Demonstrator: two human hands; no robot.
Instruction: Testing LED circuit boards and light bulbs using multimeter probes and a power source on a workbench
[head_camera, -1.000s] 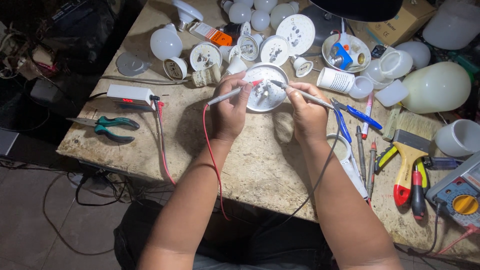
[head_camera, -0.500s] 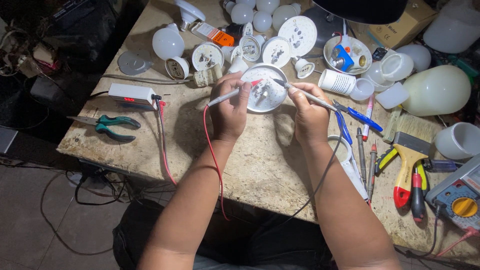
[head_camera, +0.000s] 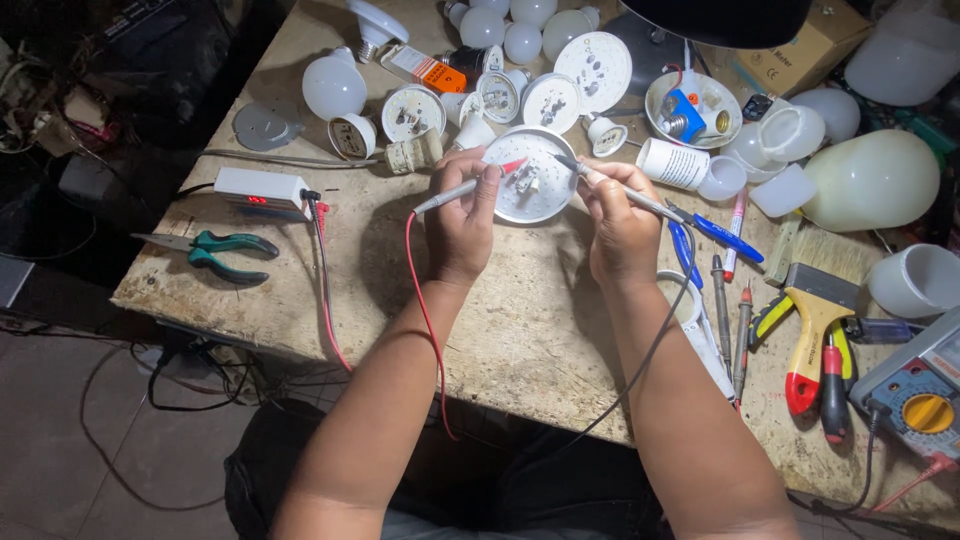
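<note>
A round white lamp circuit board (head_camera: 530, 190) lies on the worn workbench (head_camera: 520, 330). My left hand (head_camera: 462, 218) holds a grey test probe with a red tip and red lead (head_camera: 470, 186), its tip on the board. My right hand (head_camera: 620, 222) holds a second grey probe with a black lead (head_camera: 620, 190), its tip touching the board from the right. Both hands rest on the bench on either side of the board.
Several white bulbs, domes and round boards (head_camera: 480, 95) crowd the far side. A white tester box (head_camera: 262, 190) and green pliers (head_camera: 215, 250) lie left. Pens, screwdrivers, a brush (head_camera: 815, 300) and a multimeter (head_camera: 915, 400) lie right.
Both hands and probes stay on the round board; the probe tips have shifted only slightly across it.
</note>
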